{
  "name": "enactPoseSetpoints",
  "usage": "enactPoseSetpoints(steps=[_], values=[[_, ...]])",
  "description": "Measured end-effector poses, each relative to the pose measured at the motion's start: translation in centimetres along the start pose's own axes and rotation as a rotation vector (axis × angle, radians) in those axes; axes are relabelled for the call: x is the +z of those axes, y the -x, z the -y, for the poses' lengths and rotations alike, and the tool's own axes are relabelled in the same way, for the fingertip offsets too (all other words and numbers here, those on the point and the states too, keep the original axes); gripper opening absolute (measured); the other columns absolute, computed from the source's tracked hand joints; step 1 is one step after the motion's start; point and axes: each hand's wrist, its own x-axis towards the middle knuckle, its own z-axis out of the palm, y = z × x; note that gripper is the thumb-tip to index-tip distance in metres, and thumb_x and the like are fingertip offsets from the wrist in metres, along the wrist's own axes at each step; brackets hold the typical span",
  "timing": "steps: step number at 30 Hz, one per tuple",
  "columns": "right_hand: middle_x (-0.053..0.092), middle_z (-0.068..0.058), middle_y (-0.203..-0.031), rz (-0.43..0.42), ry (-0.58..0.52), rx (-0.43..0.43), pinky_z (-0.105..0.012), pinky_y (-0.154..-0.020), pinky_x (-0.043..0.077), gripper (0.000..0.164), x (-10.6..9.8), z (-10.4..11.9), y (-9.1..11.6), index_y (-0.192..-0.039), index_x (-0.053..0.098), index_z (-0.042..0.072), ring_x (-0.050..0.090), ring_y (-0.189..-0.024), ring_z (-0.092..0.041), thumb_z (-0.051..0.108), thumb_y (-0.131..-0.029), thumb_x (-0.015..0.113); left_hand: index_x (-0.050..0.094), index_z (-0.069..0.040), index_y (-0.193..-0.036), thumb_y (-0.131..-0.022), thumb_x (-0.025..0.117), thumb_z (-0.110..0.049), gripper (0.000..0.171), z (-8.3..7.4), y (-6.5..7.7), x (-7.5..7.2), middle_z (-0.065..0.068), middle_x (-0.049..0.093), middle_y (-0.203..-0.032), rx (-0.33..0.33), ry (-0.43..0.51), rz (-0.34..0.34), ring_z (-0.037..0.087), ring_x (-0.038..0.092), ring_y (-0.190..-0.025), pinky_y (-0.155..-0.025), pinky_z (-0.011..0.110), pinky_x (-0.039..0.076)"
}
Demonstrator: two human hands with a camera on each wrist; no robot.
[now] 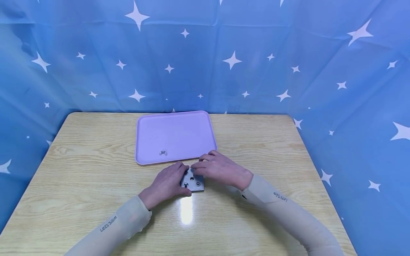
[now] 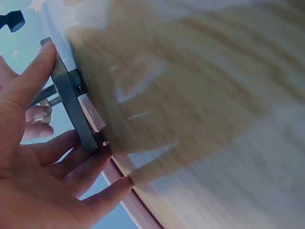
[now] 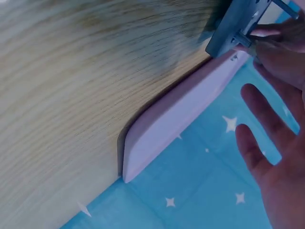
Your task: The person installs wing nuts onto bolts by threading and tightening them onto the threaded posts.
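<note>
A square grey metal plate (image 1: 195,183) with several holes lies in front of the tray. My left hand (image 1: 168,181) grips it along its left side, thumb at the near edge and fingers at the far one. In the left wrist view, threaded bolts (image 2: 45,94) stand out from the plate, and a bolt head shows beneath it. My right hand (image 1: 219,170) is over the plate's far right corner, thumb and finger pinching a small wing nut (image 2: 46,110) at a bolt; the fingertips partly hide it. Its other fingers are spread away in the right wrist view.
A shallow purple tray (image 1: 176,131) is behind the plate, with one loose wing nut (image 1: 163,153) near its front edge. Both stand on a wood-grain table (image 1: 96,153). Blue star-patterned cloth (image 1: 205,64) hangs behind and at the sides.
</note>
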Motion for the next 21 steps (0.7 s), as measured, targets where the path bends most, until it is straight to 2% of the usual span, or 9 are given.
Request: enactPoseSetpoints(steps=[6, 10, 15, 21], values=[[0.069, 0.007, -0.118, -0.089, 0.014, 0.032, -0.034, -0.086, 0.046, 0.016, 0.6, 0.3, -0.3, -0.114, 0.074, 0.024, 0.061, -0.107, -0.016, 0.020, -0.099, 0.071, 0.063, 0.000, -0.130, -0.065, 0.098, -0.042, 0.085, -0.1, 0.0, -0.1, 0.006, 0.061, -0.110, 0.003, 0.000, 0.002, 0.021, 0.059, -0.089, -0.077, 0.039, 0.050], [0.069, 0.005, -0.102, -0.138, -0.014, 0.082, -0.030, -0.077, 0.047, 0.008, 1.3, 0.8, -0.9, -0.105, 0.074, 0.019, 0.061, -0.091, -0.016, 0.025, -0.099, 0.071, 0.063, 0.001, -0.129, -0.064, 0.098, -0.042, 0.084, -0.1, -0.1, -0.1, 0.006, 0.061, -0.109, -0.001, 0.001, 0.001, 0.021, 0.059, -0.090, -0.078, 0.040, 0.051], [0.064, 0.003, -0.085, -0.199, -0.019, 0.163, -0.030, -0.070, 0.049, 0.009, 2.0, 1.6, -1.4, -0.096, 0.070, 0.016, 0.058, -0.076, -0.015, 0.023, -0.100, 0.069, 0.063, 0.001, -0.129, -0.065, 0.098, -0.042, 0.085, -0.1, 0.0, -0.2, 0.006, 0.061, -0.110, 0.000, -0.003, 0.005, 0.022, 0.060, -0.092, -0.080, 0.040, 0.051], [0.061, 0.002, -0.077, -0.229, -0.100, 0.265, -0.029, -0.063, 0.048, 0.012, 2.5, 2.2, -2.0, -0.087, 0.066, 0.013, 0.058, -0.067, -0.013, 0.016, -0.098, 0.068, 0.063, 0.001, -0.128, -0.065, 0.098, -0.041, 0.083, 0.0, 0.0, -0.1, 0.006, 0.061, -0.109, 0.008, -0.006, -0.007, 0.021, 0.059, -0.089, -0.078, 0.039, 0.051]])
